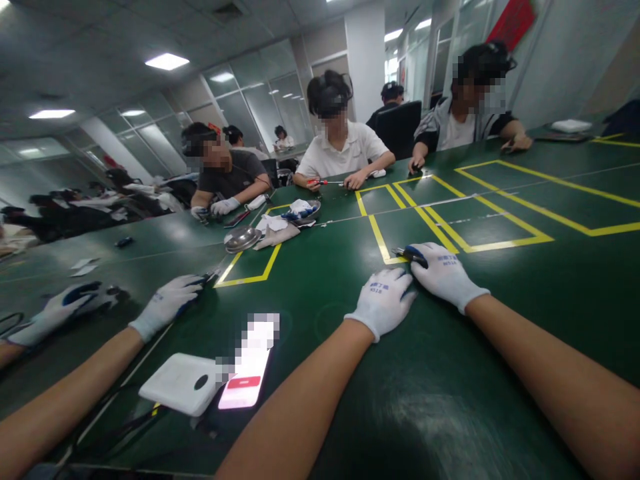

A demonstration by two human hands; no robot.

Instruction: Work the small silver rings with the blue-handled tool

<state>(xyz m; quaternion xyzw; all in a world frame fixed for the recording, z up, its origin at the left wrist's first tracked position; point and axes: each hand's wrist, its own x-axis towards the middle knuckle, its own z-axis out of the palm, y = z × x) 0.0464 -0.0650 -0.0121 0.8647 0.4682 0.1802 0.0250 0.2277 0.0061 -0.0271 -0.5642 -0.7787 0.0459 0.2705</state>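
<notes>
My right hand (447, 275), in a white glove with a dark blue palm, is closed round a small tool with a black handle (416, 256). The tool's narrow metal end points left; its exact kind is unclear. Close beside it, my left hand (383, 301) is palm down and low over the green table (450, 387), in a matching glove. Its fingers curl toward the right hand and nearly meet it. Whatever lies under those fingers is hidden.
Left of my arms lie a phone (247, 363) and a white power bank (183, 383) with cables. A neighbour's gloved hand (173, 300) holds a dark tool. Metal bowls (243, 239) and cloths (277, 235) stand farther back. Yellow tape (510, 245) marks rectangles; co-workers sit opposite.
</notes>
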